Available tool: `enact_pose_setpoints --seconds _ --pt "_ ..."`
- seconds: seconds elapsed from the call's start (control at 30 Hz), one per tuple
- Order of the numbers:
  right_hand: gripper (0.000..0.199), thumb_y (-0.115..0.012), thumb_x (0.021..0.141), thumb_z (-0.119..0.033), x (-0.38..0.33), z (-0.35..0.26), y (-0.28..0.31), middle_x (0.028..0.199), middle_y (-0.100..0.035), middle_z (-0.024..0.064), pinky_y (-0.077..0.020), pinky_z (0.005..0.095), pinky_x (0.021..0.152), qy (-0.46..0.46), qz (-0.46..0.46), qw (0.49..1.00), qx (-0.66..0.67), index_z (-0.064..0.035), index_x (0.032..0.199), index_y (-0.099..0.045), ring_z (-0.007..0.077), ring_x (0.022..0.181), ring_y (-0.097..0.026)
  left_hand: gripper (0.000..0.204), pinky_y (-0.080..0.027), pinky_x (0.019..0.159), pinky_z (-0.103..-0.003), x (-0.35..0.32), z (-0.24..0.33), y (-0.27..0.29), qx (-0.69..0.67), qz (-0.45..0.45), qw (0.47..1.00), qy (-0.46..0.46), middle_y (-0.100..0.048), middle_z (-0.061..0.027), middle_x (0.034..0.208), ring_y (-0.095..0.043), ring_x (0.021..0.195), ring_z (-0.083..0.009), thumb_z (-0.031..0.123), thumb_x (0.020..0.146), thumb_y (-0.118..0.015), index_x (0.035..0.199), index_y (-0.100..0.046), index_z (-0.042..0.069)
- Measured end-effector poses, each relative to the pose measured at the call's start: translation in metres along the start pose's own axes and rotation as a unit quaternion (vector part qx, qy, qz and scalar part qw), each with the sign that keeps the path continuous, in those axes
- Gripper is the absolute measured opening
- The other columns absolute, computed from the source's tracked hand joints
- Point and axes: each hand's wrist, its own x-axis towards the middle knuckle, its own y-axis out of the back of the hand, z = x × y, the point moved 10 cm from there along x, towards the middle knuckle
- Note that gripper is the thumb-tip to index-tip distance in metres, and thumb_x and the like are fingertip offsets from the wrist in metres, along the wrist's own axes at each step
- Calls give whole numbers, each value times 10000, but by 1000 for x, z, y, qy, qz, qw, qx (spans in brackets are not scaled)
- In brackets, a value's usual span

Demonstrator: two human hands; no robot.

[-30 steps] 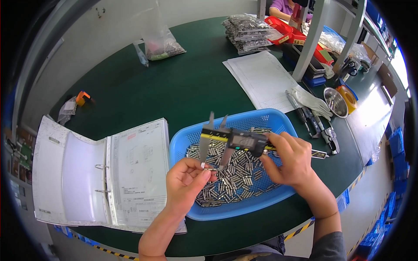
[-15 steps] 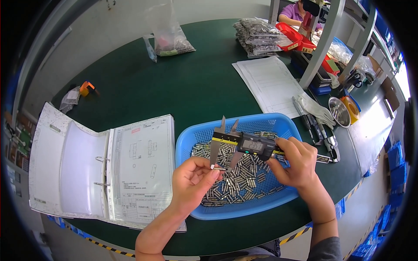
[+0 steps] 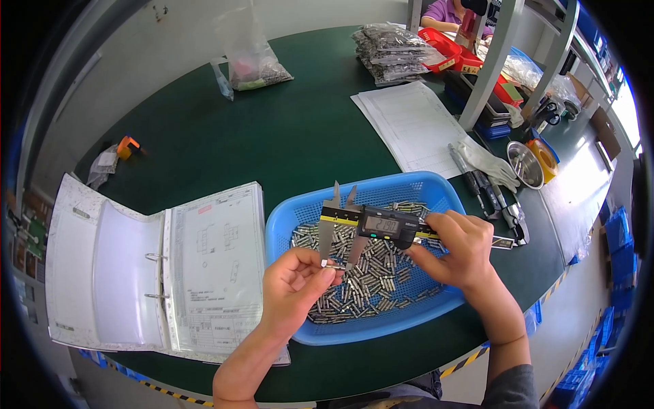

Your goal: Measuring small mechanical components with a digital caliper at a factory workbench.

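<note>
Over the basket (image 3: 381, 330), left fingers (image 3: 319, 281) pinch pin (image 3: 336, 267), right fingers (image 3: 447, 226) grip caliper (image 3: 393, 227). Pin probably light, stiff; hold one end.

The left hand (image 3: 291, 283) hides part of a small metal pin (image 3: 334, 266), and I can't tell whether both jaws of the caliper (image 3: 402, 228) touch it. The right hand (image 3: 464, 249) covers some of the beam. The binder page (image 3: 216, 273) is too small to read; the upper edge cuts off a co-worker (image 3: 446, 12).
</note>
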Motion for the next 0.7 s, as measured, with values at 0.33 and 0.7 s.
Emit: enact_pose_setpoints --seconds 0.33,0.7 --pt "303 -705 606 -308 -2 3 1 553 -503 24 -349 266 369 -5 5 1000 -12 -66 699 -548 170 404 -475 238 -455 754 -270 2 -5 -3 47 -14 999 24 -522 -95 916 -556 840 -151 -106 718 -437 940 -449 -18" --pt "312 -647 650 -185 -4 -7 8 657 -539 77 -410 283 426 65 9 993 100 -24 893 -538 212 494 -535 138 -416 653 -241 3 12 24 -64 100 990 -76 -524 -74 831 -512 724 -133 -79 728 -419 819 -443 22"
